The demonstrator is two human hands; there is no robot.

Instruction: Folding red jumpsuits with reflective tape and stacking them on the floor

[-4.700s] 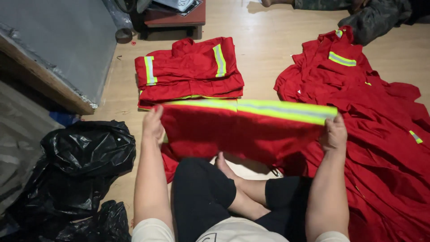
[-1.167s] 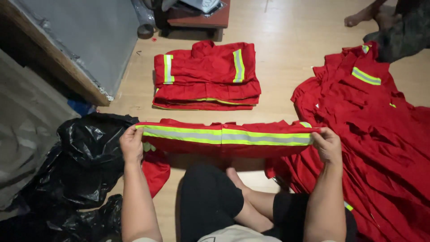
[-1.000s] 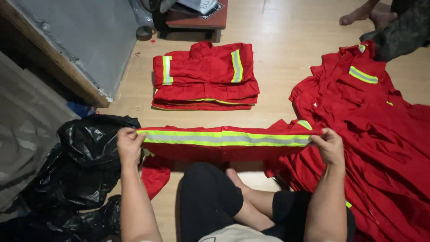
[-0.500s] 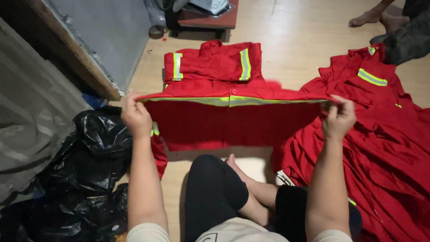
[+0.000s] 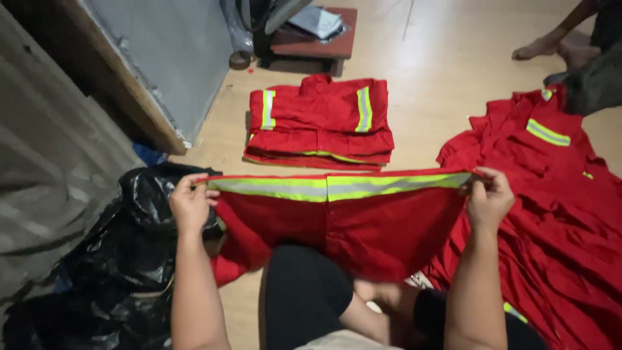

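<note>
I hold a red work garment [image 5: 363, 227] with a yellow and grey reflective stripe stretched out flat above my crossed legs. My left hand [image 5: 190, 204] pinches its left end at the stripe. My right hand [image 5: 489, 198] pinches the right end. The cloth hangs down from the stripe over my knees. Beyond it on the wooden floor lies a neat stack of folded red garments [image 5: 321, 123] with the same stripes.
A loose heap of unfolded red garments [image 5: 557, 214] spreads on my right. A black plastic bag [image 5: 110, 259] lies on my left beside a grey panel [image 5: 162, 58]. A low wooden stool [image 5: 314, 39] stands beyond the stack. Another person's feet [image 5: 551, 48] rest at the top right.
I have lifted the folded garment from a narrow strip low over my legs, so more red cloth hangs below the stripe. My view has shifted a little.
</note>
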